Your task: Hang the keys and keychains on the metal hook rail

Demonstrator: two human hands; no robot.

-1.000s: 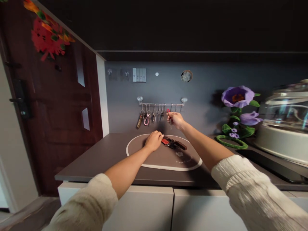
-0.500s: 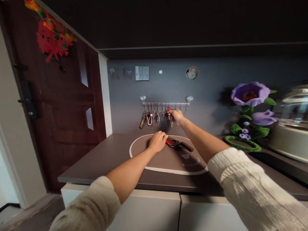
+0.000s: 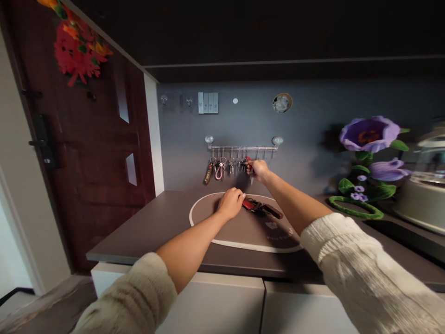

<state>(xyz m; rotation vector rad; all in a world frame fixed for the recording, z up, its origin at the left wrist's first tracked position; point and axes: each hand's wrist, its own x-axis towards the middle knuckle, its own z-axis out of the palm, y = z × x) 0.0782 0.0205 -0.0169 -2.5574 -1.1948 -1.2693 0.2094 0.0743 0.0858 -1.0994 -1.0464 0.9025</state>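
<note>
My right hand (image 3: 259, 170) is raised to the clear hook rack (image 3: 239, 148) on the wall. Its fingers are pinched on a key with a red loop (image 3: 248, 159), just under the hooks, and a key blade (image 3: 251, 178) hangs below the fingers. My left hand (image 3: 232, 203) rests low on the brown mat (image 3: 239, 232), fingers bent and together. What they hold, if anything, is hidden. Right beside its fingertips lies a bunch of keys with red and dark brown fobs (image 3: 273, 211). Several keys hang on the rack, one with a pink loop (image 3: 219, 172), another with a brown tag (image 3: 207, 174).
Purple fabric flowers (image 3: 370, 134) with a green ring base stand on the right, before a cream appliance with a clear top (image 3: 422, 197). A dark shelf (image 3: 257, 37) overhangs the counter (image 3: 146, 232). A dark red door (image 3: 97, 153) is at left.
The view has shifted slightly, moving most things a little to the right. My right hand stays at the rack with the red-looped key. My left hand stays on the mat.
</note>
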